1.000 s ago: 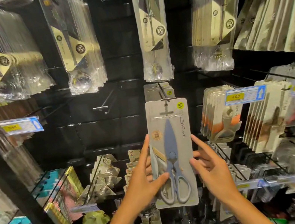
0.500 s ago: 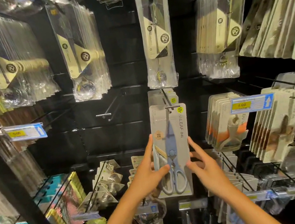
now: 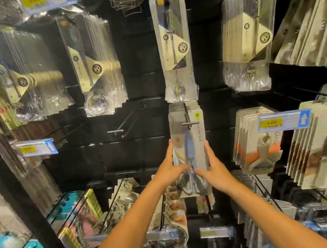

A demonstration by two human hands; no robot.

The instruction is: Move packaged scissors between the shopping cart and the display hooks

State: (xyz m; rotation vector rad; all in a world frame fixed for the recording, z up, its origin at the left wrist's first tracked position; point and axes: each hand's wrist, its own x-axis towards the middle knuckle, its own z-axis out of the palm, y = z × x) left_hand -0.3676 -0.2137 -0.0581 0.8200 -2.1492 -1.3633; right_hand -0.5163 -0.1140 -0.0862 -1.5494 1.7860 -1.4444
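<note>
Scissors pack (image 3: 191, 156): flat grey card with clear blister, blue-bladed scissors inside, grey loop handles low. It hangs upright at the centre of the display, its top at the hook (image 3: 189, 123), whose crossbar tip shows in front of the card's upper part. Whether the hang-hole is fully threaded, cannot tell. More packs of the same card sit just behind on that hook.

Left hand (image 3: 169, 169) holds the pack's left edge, fingers straight up along the side, thumb across the front near the pivot. Right hand (image 3: 214, 169) mirrors it on the right edge, fingers along the side, thumb on the front. Both pinch the card at its lower middle, over the handles.

Handling, as judged: light, weight low where the steel handles lie. Card stiff enough to steer from the edges but would bow if squeezed hard. Blister glossy, likely slick; card edges give the better purchase. Hang-hole tab is the weak spot and could tear if dragged sideways against the crossbar. Best hold: both edges, as now, keeping the pack square to the hook.

Around: an empty hook (image 3: 123, 123) to the left. Spoon packs (image 3: 174, 47) above. Price tag (image 3: 284, 121) and peeler packs (image 3: 255, 142) right. Cart not in view.
</note>
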